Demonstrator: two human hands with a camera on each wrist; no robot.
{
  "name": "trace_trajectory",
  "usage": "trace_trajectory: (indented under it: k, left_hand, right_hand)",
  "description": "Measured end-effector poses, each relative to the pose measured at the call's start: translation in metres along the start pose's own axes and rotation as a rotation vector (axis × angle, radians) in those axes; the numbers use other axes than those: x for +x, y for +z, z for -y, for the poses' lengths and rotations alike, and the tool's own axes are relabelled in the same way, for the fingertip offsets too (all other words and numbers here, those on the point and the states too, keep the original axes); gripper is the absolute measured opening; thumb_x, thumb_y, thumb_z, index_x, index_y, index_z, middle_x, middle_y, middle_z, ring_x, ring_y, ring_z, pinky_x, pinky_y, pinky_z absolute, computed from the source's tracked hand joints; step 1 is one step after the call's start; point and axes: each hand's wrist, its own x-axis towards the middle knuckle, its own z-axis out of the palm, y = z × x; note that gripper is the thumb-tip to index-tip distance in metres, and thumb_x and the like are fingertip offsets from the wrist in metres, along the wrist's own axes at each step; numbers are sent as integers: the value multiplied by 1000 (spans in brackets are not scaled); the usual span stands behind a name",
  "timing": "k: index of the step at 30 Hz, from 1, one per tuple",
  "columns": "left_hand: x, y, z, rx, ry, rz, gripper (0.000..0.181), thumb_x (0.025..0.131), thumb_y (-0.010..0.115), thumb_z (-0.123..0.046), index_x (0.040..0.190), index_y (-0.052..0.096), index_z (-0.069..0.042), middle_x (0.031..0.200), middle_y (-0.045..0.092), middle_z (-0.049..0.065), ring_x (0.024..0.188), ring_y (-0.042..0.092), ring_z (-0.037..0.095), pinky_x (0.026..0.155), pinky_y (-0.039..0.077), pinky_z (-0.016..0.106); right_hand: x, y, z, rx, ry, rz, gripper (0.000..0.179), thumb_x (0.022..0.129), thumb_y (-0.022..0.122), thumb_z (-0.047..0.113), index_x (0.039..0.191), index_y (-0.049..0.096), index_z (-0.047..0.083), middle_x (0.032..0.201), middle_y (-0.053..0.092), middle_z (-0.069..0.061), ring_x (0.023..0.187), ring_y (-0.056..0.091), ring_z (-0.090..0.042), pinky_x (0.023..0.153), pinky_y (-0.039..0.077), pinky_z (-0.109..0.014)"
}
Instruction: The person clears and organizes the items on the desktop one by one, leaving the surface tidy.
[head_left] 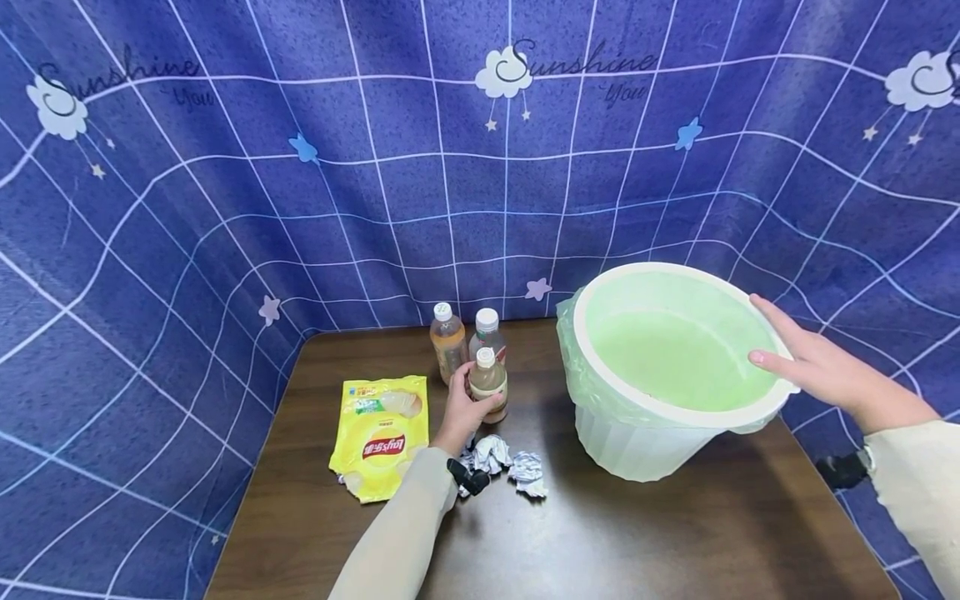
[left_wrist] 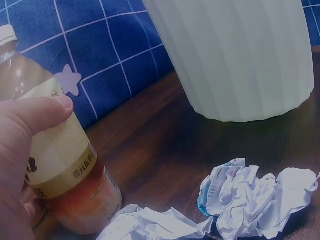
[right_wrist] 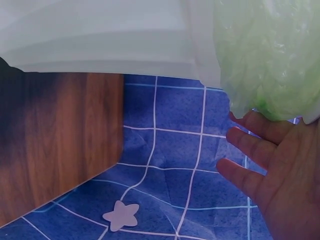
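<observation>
Two capped bottles (head_left: 448,343) behind a third bottle (head_left: 488,381) in the head view, on a glossy wood-grain table (head_left: 637,537) before blue grid-printed cloth (head_left: 390,187). Left hand (head_left: 463,410) curled round the third bottle, near a yellow crisp bag (head_left: 380,429); crumpled paper (head_left: 527,473) partly hidden by a black wrist strap (head_left: 469,478). Right hand (head_left: 828,367) spread at the rim of a white bin (head_left: 645,454) lined with thin green film (head_left: 675,358). Left wrist view: fluted bin wall cut off above. Right wrist view: fingers (right_wrist: 244,180) splayed below wrinkled film, thumb hidden.
</observation>
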Motion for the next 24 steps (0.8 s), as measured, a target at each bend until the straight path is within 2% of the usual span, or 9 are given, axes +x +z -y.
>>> trace_trajectory:
  k: [4,10,17,24]
  left_hand:
    - [-1,-1,-3,-1,14,11,79,76,81,7,144,40,2,140,41,28,127,48,45,109,38,57]
    - [-2,-4,-9,-30,37,37,80,75,85,2,143,43,-4,138,47,21,124,53,37,107,42,49]
    - [-1,-4,-23,-65,59,53,79,75,86,0,143,44,-4,134,52,20,121,55,34,107,43,47]
    - [-1,-4,-44,-11,76,58,80,77,86,-6,145,44,-7,130,53,18,114,57,31,101,46,46]
  right_hand:
    - [-1,0,-1,17,-23,-16,85,99,62,26,164,8,16,133,53,-34,96,52,5,76,36,-11]
    - [0,1,-2,22,-24,-16,85,99,62,26,164,8,17,135,52,-35,96,52,4,76,34,-9]
    - [0,1,-2,27,-23,-15,85,99,62,26,164,8,18,136,51,-35,96,51,5,77,32,-8]
    - [-1,0,-1,14,-24,-17,84,100,62,27,164,8,18,137,50,-36,97,52,4,77,33,-8]
